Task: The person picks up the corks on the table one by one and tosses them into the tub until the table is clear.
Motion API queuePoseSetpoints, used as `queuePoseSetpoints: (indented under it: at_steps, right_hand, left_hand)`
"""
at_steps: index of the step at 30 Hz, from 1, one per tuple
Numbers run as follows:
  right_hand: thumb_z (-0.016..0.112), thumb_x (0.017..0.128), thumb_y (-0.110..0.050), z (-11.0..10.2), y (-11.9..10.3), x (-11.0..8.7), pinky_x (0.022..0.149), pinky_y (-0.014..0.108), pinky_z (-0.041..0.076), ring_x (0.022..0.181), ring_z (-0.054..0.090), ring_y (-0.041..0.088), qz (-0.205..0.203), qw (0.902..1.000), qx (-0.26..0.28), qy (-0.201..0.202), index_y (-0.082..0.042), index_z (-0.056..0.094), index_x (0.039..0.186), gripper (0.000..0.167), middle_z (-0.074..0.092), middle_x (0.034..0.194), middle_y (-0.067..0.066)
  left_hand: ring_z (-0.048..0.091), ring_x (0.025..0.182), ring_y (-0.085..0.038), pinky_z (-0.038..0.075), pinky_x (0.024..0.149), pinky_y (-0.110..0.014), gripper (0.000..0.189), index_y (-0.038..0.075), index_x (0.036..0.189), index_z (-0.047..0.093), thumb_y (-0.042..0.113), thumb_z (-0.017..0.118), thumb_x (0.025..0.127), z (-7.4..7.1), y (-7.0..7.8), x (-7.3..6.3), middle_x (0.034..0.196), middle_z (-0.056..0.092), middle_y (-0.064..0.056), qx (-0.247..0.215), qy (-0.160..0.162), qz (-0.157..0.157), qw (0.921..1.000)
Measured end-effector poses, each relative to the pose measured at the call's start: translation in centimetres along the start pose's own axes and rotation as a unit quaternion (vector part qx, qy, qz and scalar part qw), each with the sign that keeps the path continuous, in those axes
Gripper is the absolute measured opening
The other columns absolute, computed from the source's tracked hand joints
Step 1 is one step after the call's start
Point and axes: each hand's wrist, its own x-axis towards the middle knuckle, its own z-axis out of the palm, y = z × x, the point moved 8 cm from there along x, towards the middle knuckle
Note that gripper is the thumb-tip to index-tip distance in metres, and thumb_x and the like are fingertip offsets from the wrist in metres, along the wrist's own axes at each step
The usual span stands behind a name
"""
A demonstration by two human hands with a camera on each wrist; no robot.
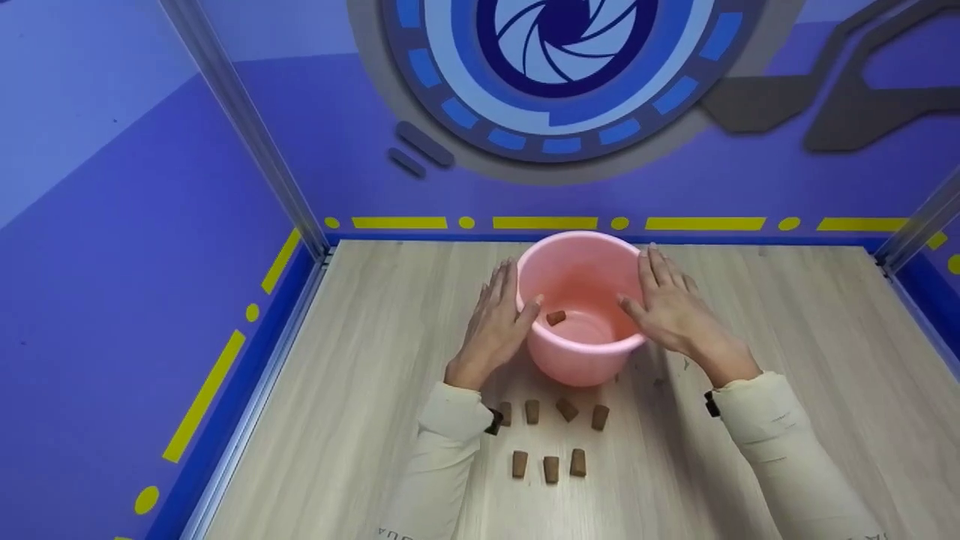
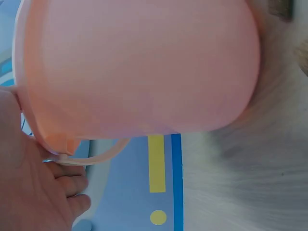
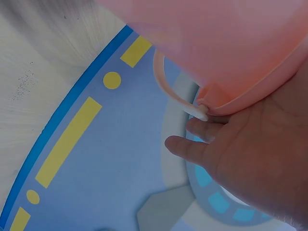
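Observation:
A pink bucket (image 1: 585,367) stands between both hands near the back of the table. My left hand (image 1: 495,326) grips its left rim, the thumb over the inside and the fingers along the outer wall. On the opposite side, my right hand (image 1: 679,315) holds the rim the same way. One brown cork stopper (image 1: 556,318) lies inside the bucket. In the left wrist view, the bucket's handle (image 2: 103,156) hangs down behind it; the right wrist view shows the handle (image 3: 166,86) too. In front of the bucket, several tapered corks (image 1: 551,469) lie in two loose rows.
The wood-grain table (image 1: 360,420) ends at a blue back wall (image 1: 315,135) with yellow dashes. A blue side panel (image 1: 97,322) with a metal post (image 1: 247,112) stands at the left. Another metal post (image 1: 926,221) rises at the right corner.

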Motion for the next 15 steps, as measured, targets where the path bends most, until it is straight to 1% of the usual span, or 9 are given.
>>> queuePoseSetpoints:
  at_steps: [4,8,11,15]
  right_hand:
    - [0.036,0.113,-0.051,0.0,0.0,0.0,0.124,0.069,0.004,0.157,-0.004,0.053,0.002,1.0,0.001,0.0,0.012,-0.002,0.163,0.089,-0.009,0.171,0.032]
    - [0.037,0.113,-0.049,0.0,0.0,0.1,0.124,0.069,0.004,0.157,-0.003,0.053,-0.001,1.0,0.0,-0.001,0.012,-0.002,0.163,0.089,-0.008,0.172,0.032]
    - [0.036,0.113,-0.052,0.0,0.0,0.2,0.124,0.069,0.004,0.157,-0.003,0.053,-0.002,1.0,-0.003,0.001,0.012,-0.003,0.163,0.09,-0.008,0.172,0.032]
    - [0.035,0.113,-0.053,0.0,0.1,0.0,0.124,0.069,0.003,0.157,-0.003,0.053,-0.005,1.0,0.001,0.005,0.012,-0.002,0.163,0.09,-0.007,0.172,0.033]
  left_hand:
    - [0.008,0.162,-0.027,0.007,0.13,-0.046,0.09,-0.001,0.168,0.009,0.058,0.043,0.109,0.1,-0.6,-0.4,0.176,0.01,-0.018,-0.033,-0.001,-0.017,0.9993]
    - [0.006,0.162,-0.024,0.005,0.13,-0.042,0.094,0.002,0.169,0.009,0.066,0.04,0.108,0.0,-1.5,-1.4,0.177,0.009,-0.014,-0.062,0.005,-0.04,0.9973]
    - [0.007,0.162,-0.023,0.005,0.13,-0.041,0.091,0.003,0.169,0.011,0.066,0.038,0.108,-0.1,-2.1,-2.3,0.177,0.01,-0.012,-0.08,0.012,-0.054,0.9953]
    - [0.012,0.162,-0.025,0.012,0.13,-0.047,0.084,0.005,0.169,0.019,0.062,0.038,0.11,-0.1,-2.7,-3.7,0.176,0.016,-0.011,-0.097,0.019,-0.069,0.9927]
